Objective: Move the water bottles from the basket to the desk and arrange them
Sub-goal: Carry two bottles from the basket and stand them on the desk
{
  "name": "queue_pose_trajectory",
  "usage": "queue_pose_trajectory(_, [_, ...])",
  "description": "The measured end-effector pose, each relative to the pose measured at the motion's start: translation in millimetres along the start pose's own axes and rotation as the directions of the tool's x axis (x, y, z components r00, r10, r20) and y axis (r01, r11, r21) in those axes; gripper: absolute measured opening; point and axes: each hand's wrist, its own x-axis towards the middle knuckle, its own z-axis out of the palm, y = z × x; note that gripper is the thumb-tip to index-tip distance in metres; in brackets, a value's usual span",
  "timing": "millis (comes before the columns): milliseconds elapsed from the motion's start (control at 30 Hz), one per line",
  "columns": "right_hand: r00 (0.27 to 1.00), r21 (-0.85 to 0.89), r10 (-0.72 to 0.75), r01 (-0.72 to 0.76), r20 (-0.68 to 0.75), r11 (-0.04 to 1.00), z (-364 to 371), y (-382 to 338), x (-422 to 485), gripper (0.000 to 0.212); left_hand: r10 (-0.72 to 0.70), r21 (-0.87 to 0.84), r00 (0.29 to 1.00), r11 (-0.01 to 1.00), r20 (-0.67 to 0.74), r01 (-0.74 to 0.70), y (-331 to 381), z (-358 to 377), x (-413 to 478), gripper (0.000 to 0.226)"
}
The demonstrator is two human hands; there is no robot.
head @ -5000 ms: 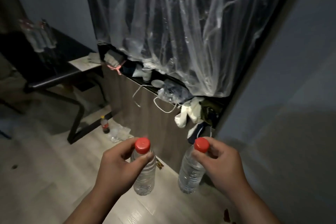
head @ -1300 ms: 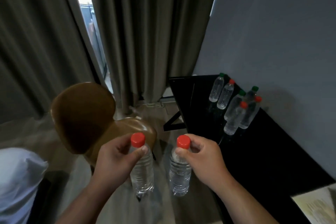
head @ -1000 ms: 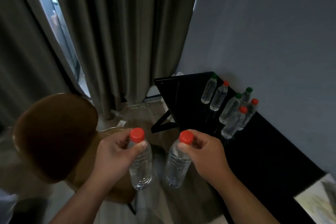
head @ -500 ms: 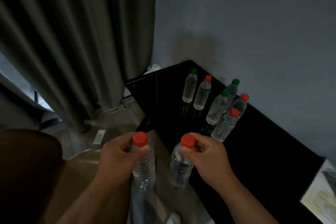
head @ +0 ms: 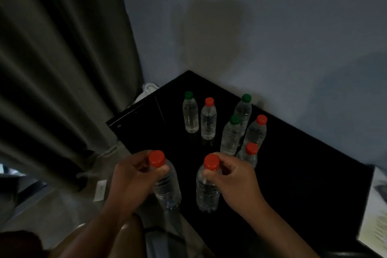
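Clear plastic water bottle with red cap (head: 166, 186), upright, pinched just under the cap by the left grip (head: 132, 178), about at the near left edge of the black glossy counter (head: 293, 174). Second red-capped clear bottle (head: 207, 191), also upright, held likewise by the right grip (head: 234, 180), above the counter. Six standing bottles (head: 230, 138) farther and rightward, nearer to the right grip. No readable brand or label.

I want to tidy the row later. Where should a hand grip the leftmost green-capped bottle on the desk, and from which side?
Probably at the neck of the green-capped bottle, just under the cap, from above and the left: it stands upright, and a red-capped bottle stands close on its right.
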Motion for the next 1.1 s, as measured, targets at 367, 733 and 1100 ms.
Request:
queue_pose_trajectory(367, [0.983,-0.11,0.083,-0.103,-0.166,0.989,-1,12,34,0.012,0.16,-0.064,0.964,0.987,0.214,-0.15,6,34,92,0.031])
queue_pose_trajectory(733, [0.904,-0.161,0.181,-0.259,-0.386,0.952,51,22,86,0.008,0.212,-0.172,0.879,0.973,0.426,-0.151,-31,29,210,0.057])
queue_pose_trajectory(1100, [0.855,-0.177,0.124,-0.243,-0.504,0.954,68,47,111,0.009,0.316,-0.216,0.815,0.947,0.486,-0.238,-55,41,232,0.059])
